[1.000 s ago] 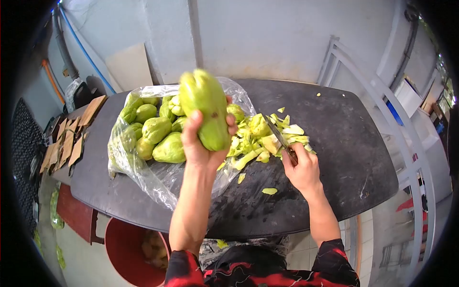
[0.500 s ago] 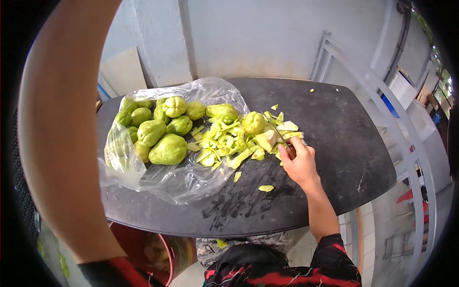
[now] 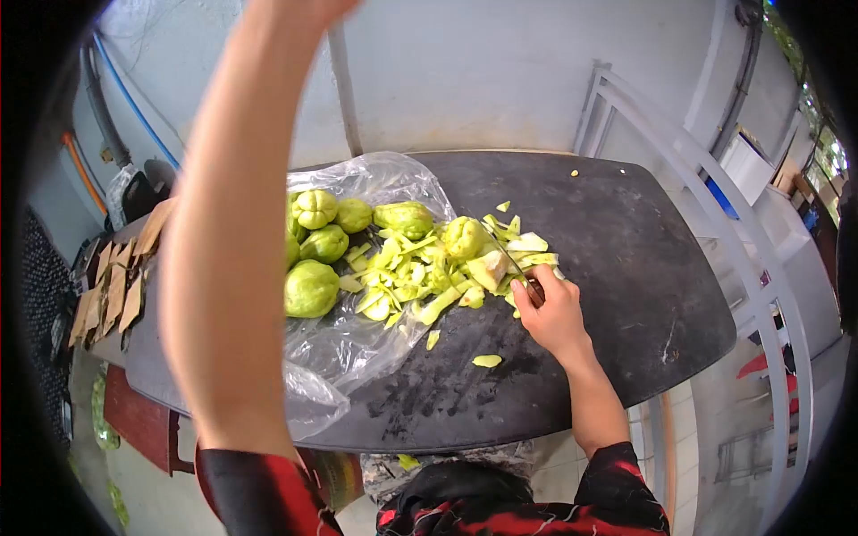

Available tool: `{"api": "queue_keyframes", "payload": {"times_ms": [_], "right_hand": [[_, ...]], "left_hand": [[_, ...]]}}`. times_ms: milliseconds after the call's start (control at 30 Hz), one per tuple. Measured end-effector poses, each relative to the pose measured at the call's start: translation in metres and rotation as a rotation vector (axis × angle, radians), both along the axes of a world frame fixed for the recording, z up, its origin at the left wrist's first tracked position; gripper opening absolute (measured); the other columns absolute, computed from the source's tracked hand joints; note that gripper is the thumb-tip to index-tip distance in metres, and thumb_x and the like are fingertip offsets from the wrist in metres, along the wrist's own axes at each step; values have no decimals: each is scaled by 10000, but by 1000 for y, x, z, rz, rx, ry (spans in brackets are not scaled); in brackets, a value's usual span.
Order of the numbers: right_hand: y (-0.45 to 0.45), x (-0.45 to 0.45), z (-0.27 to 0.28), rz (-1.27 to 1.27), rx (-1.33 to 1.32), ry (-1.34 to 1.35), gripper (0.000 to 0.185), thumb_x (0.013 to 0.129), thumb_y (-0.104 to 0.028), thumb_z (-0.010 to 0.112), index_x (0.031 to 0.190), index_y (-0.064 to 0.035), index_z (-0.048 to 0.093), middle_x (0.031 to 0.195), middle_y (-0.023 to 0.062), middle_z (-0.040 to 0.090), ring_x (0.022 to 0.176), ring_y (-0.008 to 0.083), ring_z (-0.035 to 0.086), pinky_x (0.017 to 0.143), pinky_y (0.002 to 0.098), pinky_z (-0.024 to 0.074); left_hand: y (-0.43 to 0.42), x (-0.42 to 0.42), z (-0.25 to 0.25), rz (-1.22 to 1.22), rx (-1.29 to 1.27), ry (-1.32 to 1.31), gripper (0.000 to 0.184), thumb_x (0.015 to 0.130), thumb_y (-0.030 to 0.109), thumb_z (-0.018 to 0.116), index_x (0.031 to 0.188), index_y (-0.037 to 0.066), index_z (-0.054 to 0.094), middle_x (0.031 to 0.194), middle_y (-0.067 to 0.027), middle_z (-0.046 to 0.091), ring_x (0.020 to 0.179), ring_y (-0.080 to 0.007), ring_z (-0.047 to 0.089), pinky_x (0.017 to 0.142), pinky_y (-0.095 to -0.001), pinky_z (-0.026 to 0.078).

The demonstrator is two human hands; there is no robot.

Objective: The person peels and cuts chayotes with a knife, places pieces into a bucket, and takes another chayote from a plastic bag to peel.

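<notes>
My right hand [image 3: 556, 313] is closed round the brown handle of a knife [image 3: 509, 255], its thin blade slanting up and left over the peelings. By the blade sit a chayote [image 3: 463, 238] and a pale cut piece [image 3: 488, 270]. Under and around them spreads a heap of green peelings [image 3: 402, 272]. My left forearm rises across the view, and only the edge of my left hand [image 3: 326, 9] shows at the top, its fingers out of frame. Several whole chayotes [image 3: 311, 288] lie on a clear plastic bag [image 3: 357, 348], some hidden behind my left arm.
The dark table [image 3: 626, 268] has rounded edges and carries loose peel scraps and wet marks. A grey metal railing [image 3: 715, 170] runs along the right. Behind is a pale wall [image 3: 465, 80]. Brown flat pieces [image 3: 116, 286] lie at the far left.
My left arm has swung up and to the right, now covering the left part of the chayotes. The view has turned slightly left. My right hand keeps the knife in nearly the same place.
</notes>
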State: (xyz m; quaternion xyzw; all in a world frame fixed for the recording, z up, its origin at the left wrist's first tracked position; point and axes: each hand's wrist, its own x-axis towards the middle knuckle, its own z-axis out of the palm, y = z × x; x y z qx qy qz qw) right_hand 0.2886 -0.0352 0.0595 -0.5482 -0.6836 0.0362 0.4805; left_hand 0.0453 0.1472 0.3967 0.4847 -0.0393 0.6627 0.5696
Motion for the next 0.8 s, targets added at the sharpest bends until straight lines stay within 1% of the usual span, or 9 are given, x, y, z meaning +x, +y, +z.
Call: {"api": "queue_keyframes", "payload": {"times_ms": [67, 100, 200, 300, 500, 600, 633, 700, 800], "right_hand": [[-2, 0, -2, -40, -26, -45, 142, 907, -110, 679, 904, -15, 573, 601, 114, 636, 526, 246, 668, 497, 360, 494], [-1, -1, -2, -52, -24, -64, 138, 908, -106, 669, 919, -18, 564, 578, 111, 625, 512, 266, 664, 484, 365, 494], [2, -3, -9, -82, 63, -110, 155, 883, -95, 678, 957, -18, 565, 572, 110, 622, 515, 278, 667, 491, 368, 507], [4, -4, -15, -82, 156, -199, 215, 835, -78, 698, 996, -18, 570, 614, 116, 640, 534, 279, 669, 495, 368, 516], [5, -18, -15, -10, 364, -369, 333, 752, -18, 706, 1062, -13, 585, 675, 101, 639, 559, 254, 649, 508, 362, 520], [7, -20, -17, 38, 439, -405, 446, 692, 14, 690, 1128, 9, 596, 663, 97, 620, 541, 258, 621, 508, 368, 508], [6, -20, -15, 59, 481, -402, 504, 669, 30, 674, 1168, 14, 603, 664, 102, 616, 544, 264, 620, 512, 373, 508], [5, -16, -13, 105, 511, -408, 696, 614, 69, 627, 1308, 12, 595, 686, 112, 618, 556, 277, 619, 527, 386, 512], [7, -16, -14, 95, 519, -380, 715, 634, 78, 635, 1344, 2, 585, 715, 111, 628, 568, 274, 620, 531, 385, 511]], "left_hand": [[-33, -5, -93, -226, -121, 3, 393, 895, 221, 680, 1195, 8, 540, 1046, -130, 630, 955, -262, 642, 823, -440, 571], [-58, 2, -136, -83, -231, 25, 617, 868, 395, 699, 1334, 44, 499, 1222, -241, 576, 982, -271, 649, 781, -348, 575], [-78, -5, -255, -189, -334, 174, 662, 800, 383, 731, 1341, 77, 504, 1134, -183, 618, 839, -244, 632, 682, -361, 558], [-86, -11, -328, -315, -485, 160, 708, 806, 389, 730, 1346, 6, 478, 1162, -165, 605, 825, -236, 628, 704, -373, 541], [-135, 7, -372, -363, -711, 54, 737, 766, 301, 804, 1380, 41, 488, 1263, -145, 609, 923, -247, 635, 710, -387, 556], [-158, 28, -383, -414, -744, -32, 709, 731, 293, 830, 1315, 44, 517, 1168, -119, 621, 889, -255, 642, 685, -378, 550], [-161, 32, -383, -422, -733, 35, 689, 713, 361, 837, 1259, 74, 530, 1038, -115, 625, 882, -273, 625, 688, -401, 527], [-155, 32, -383, -408, -672, 94, 694, 707, 345, 845, 1255, 59, 529, 1029, -119, 627, 854, -272, 633, 665, -394, 532], [-138, 18, -393, -333, -653, 240, 702, 687, 295, 864, 1249, 41, 529, 1017, -122, 636, 785, -264, 649, 632, -393, 559]]}}
